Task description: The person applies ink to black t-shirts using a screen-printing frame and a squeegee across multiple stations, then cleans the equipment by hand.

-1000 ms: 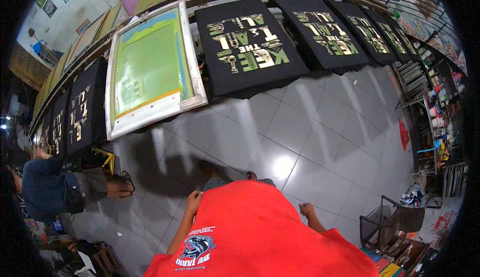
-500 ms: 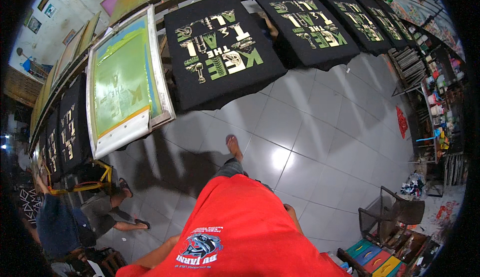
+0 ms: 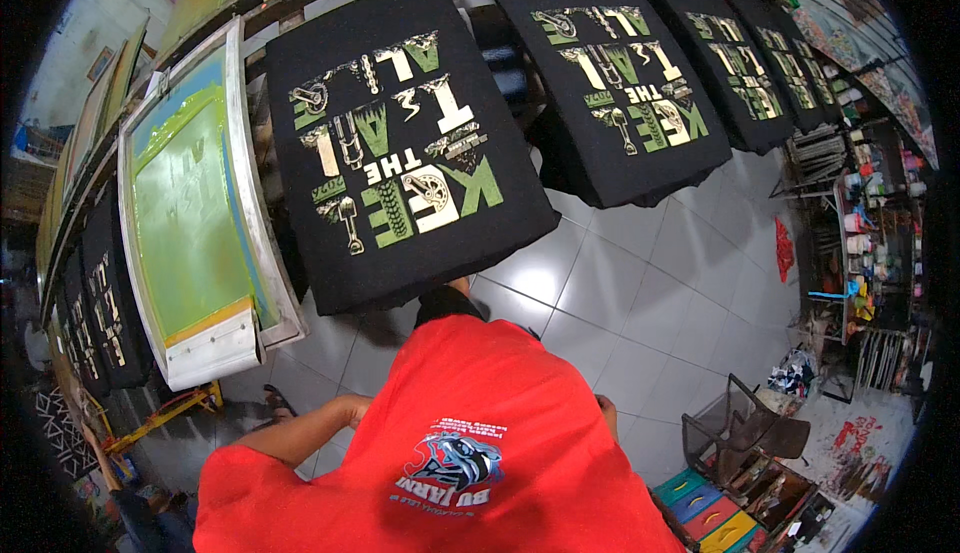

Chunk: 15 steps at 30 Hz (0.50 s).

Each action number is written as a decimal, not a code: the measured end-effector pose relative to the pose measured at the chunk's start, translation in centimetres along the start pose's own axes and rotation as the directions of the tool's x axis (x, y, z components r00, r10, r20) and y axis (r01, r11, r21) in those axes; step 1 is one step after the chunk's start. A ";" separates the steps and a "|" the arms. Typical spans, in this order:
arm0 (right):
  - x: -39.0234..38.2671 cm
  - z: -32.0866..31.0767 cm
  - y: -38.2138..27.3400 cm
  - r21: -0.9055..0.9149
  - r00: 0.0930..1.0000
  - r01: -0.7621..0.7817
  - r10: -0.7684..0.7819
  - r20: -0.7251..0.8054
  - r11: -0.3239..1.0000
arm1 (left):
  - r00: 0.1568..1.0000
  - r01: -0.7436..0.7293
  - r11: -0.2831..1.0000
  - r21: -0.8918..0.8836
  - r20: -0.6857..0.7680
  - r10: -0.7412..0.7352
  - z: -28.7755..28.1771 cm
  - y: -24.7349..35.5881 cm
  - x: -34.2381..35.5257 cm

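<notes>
My left hand (image 3: 352, 410) hangs low beside my red shirt (image 3: 500, 393), and the shirt hides its fingers. Only a sliver of my right hand (image 3: 607, 415) shows past the shirt's right side; its fingers are hidden too. Right in front of me lies a black T-shirt (image 3: 305, 178) stretched flat on a board, printed in green and cream. To its left rests a framed printing screen (image 3: 190, 213) with a green mesh. A white squeegee-like strip (image 3: 213, 348) lies across the screen's near end.
More printed black shirts (image 3: 560, 123) line the boards to the right, and others (image 3: 110, 293) sit beyond the screen at left. Another person's arm (image 3: 105, 463) shows at lower left. A chair (image 3: 745, 428), colored drawers (image 3: 705, 513) and crowded shelves (image 3: 865, 253) stand at right.
I have come closer to the boards; the black shirt in front and the screen now sit lower and further left in view. My left forearm shows more. The other person is mostly out of sight.
</notes>
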State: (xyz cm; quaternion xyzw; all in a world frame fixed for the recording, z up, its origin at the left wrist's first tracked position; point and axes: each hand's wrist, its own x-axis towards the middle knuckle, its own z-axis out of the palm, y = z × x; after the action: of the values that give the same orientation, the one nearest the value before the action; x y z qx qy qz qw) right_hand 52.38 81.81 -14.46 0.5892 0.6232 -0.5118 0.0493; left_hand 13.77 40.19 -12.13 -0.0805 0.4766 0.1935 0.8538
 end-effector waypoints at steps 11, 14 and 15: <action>15.9 -2.8 -7.8 -0.324 0.936 0.188 -0.069 0.345 0.927 | 0.999 -0.024 0.942 -0.334 -0.042 0.010 7.1 9.3 0.0; 20.6 -7.1 -11.1 -0.486 0.863 0.314 -0.031 0.504 0.816 | 0.993 -0.111 0.840 -0.532 -0.102 0.067 11.9 9.1 1.4; 21.6 -8.2 -12.5 -0.505 0.838 0.341 -0.014 0.545 0.793 | 0.988 -0.142 0.796 -0.589 -0.130 0.080 13.5 9.1 1.6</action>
State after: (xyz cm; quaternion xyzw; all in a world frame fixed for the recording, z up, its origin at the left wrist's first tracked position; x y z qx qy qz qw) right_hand 40.50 105.05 -17.69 0.3225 0.7676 -0.4359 0.3418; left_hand 21.41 53.21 -5.87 -0.3260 0.4368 0.3789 0.7479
